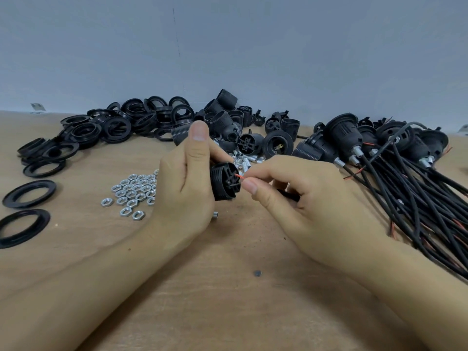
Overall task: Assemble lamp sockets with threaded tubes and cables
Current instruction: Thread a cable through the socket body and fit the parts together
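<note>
My left hand [188, 178] grips a black ribbed lamp socket part [224, 182] above the middle of the wooden table [228, 287], its terminal face turned right. A short metal threaded tube end [215, 214] pokes out below that hand. My right hand [298, 198] pinches a thin red wire [240, 176] between thumb and forefinger, the wire's tip touching the socket's terminal face. A black cable [288, 194] runs through the right palm, mostly hidden.
Silver hex nuts [134, 192] lie left of my hands. Black rings [111, 127] are heaped at the back left, with two rings [27, 193] near the left edge. Loose socket shells [228, 115] and metal tubes [247, 162] sit behind. Assembled sockets with black cables [405, 178] fill the right.
</note>
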